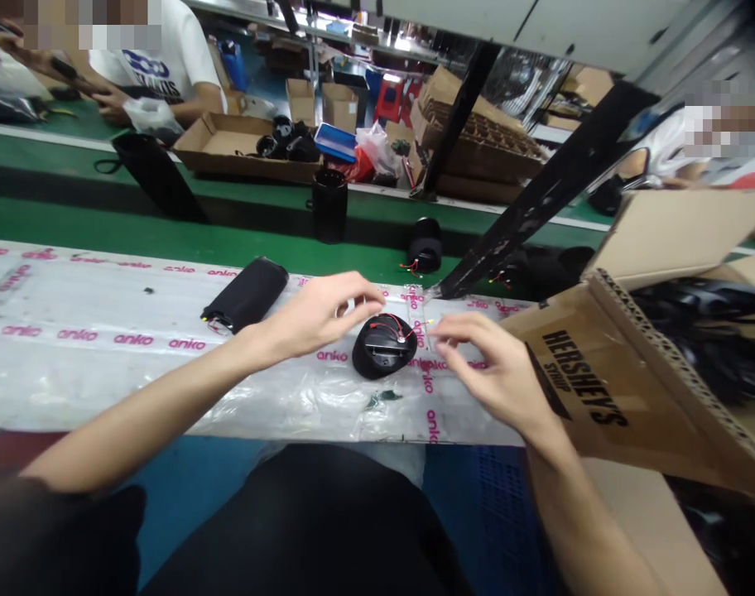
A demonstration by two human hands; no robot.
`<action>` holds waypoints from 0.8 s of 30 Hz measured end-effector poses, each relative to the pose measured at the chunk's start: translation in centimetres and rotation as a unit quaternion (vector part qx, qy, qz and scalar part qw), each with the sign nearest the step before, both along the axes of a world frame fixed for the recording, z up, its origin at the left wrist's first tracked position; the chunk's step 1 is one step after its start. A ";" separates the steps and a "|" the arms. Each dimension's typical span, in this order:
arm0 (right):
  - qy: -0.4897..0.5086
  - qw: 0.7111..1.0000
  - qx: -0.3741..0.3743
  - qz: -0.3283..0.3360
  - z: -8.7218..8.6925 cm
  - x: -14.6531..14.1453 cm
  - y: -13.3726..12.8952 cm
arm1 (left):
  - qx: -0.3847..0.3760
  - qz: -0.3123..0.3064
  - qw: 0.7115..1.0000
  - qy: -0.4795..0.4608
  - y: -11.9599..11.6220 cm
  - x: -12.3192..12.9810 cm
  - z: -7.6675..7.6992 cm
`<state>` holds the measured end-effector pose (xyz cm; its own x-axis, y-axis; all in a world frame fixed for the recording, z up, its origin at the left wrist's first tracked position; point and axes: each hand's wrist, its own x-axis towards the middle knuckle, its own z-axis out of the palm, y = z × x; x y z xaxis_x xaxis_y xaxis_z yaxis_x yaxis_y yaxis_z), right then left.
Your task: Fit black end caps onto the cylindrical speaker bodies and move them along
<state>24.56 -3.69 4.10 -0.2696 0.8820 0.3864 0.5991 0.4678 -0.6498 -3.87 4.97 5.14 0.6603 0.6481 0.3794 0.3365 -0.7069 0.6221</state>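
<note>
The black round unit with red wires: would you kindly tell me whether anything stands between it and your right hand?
Nothing visible stands between the black round unit and your right hand; only its own red wires reach toward the fingers, over the printed plastic sheet.

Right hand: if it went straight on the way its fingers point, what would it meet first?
Probably the yellow-tipped red wire coming off the black round housing, just ahead of the right hand's fingertips. Depth is unclear, so they may already be touching.

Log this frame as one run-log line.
Left hand: open, beside black round housing | Right hand: at its red wires | Surface: plastic-covered bench
</note>
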 end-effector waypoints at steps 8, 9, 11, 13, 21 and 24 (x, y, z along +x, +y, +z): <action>0.190 0.917 -0.351 0.009 -3.9 -0.7 5.7 | -0.266 0.003 0.948 0.175 4.2 2.5 -1.4; 0.177 0.914 -0.365 0.020 -3.8 -1.0 6.0 | -0.262 -0.005 0.943 0.203 4.4 2.7 -1.2; 0.149 0.910 -0.385 0.038 -3.3 -1.3 6.4 | -0.247 -0.023 0.937 0.245 4.5 3.0 -0.6; 0.114 0.909 -0.397 0.052 -2.5 -1.3 6.7 | -0.231 -0.054 0.931 0.278 4.4 3.4 0.3; -0.126 0.938 -0.305 0.103 1.4 -1.9 7.8 | -0.048 -0.097 0.916 0.386 3.8 5.3 2.3; -0.250 0.928 -0.243 0.134 2.6 -2.5 8.1 | -0.037 -0.110 0.912 0.393 3.8 5.7 2.6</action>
